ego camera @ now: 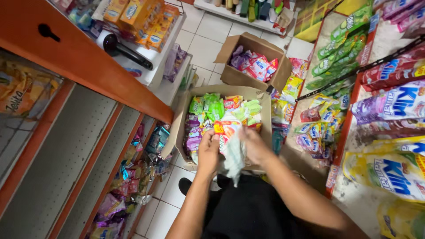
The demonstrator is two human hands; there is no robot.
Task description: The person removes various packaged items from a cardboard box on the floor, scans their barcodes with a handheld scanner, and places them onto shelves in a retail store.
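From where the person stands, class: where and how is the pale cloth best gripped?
Grip the cloth at its bunched top, from above, where the left hand and right hand meet over the box; its lower end hangs limp and gives little purchase.

A second open cardboard box [250,59] of pink and purple sachets sits at twelve o'clock on the white tiled floor [201,42]. Orange-edged shelves [84,59] rise at nine o'clock; refill pouches [389,170] crowd three o'clock.
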